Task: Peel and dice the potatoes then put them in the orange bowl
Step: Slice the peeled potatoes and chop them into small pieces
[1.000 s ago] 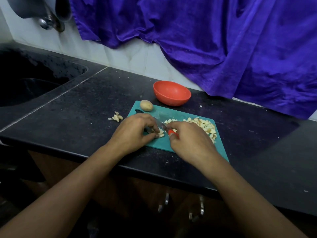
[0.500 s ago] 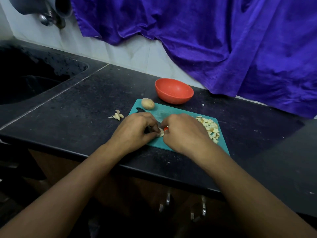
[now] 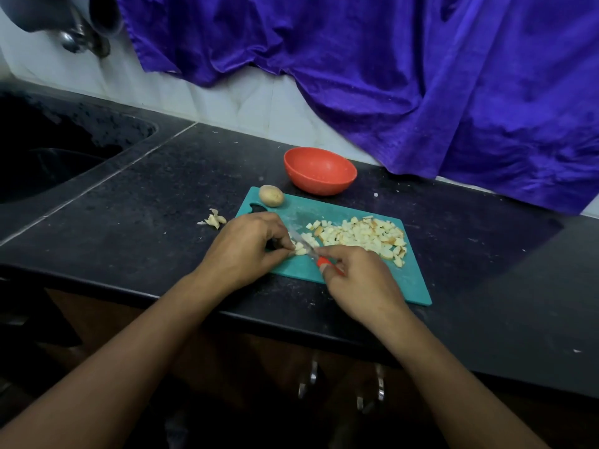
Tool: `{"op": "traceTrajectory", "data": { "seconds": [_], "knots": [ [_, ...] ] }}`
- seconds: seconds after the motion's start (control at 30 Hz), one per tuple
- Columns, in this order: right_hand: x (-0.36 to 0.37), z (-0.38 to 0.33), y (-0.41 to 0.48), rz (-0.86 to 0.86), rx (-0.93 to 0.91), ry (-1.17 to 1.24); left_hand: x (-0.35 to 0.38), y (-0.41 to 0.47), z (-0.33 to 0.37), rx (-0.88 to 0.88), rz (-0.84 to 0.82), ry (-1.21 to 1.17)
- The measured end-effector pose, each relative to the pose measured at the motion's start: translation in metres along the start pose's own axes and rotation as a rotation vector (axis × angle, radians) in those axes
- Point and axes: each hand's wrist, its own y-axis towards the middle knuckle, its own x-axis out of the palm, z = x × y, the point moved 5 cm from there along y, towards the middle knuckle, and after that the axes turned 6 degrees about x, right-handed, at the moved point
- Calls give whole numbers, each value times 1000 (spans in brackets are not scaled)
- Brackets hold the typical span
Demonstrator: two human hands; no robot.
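Below the near edge of the counter (image 3: pixel 129 222), 2 metal cabinet handles (image 3: pixel 312 374) show in deep shadow; the fronts around them are too dark to read. 2 bare forearms enter from the bottom, cut off by the frame, and converge on the near-left part of a teal cutting board (image 3: pixel 411 286).

The right hand (image 3: pixel 359 280) lies palm down, fingers curled round the red handle of a knife (image 3: pixel 324 262). The hand covers most of the handle, so only a short red stretch shows between forefinger and thumb. The blade runs far-left, thin and blurred, and its tip is lost against the left hand (image 3: pixel 246 247). That hand is arched knuckles-up, fingers bent and pressed together, their tips pinching a small pale potato piece (image 3: pixel 299 250) onto the board. How much of the piece lies under the hand cannot be told. The blade meets this piece.

To the right, diced potato (image 3: pixel 359 234) spreads over the board's middle and right. At the board's far-left corner rests 1 unpeeled potato (image 3: pixel 271 195). Left of the board, peelings (image 3: pixel 214 219) lie on the counter. The orange bowl (image 3: pixel 320 171) stands upright on the counter just beyond the board's far edge.

Far left, a dark sink (image 3: pixel 48 163) and a tap (image 3: pixel 74 37) are both cut off. A purple cloth (image 3: pixel 421 76) hangs over the wall.
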Motion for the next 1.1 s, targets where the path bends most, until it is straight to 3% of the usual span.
{"op": "traceTrajectory", "data": {
  "seconds": [0.2,0.57,1.1],
  "knots": [
    [3,13,7,-83,109,247,-2,-1,1,-20,-10,5],
    [2,-24,-19,67,-171,-368,1,3,7,12,-30,104],
    [4,-18,-19,72,-136,-282,8,8,10,8,-57,219]
  ]
}}
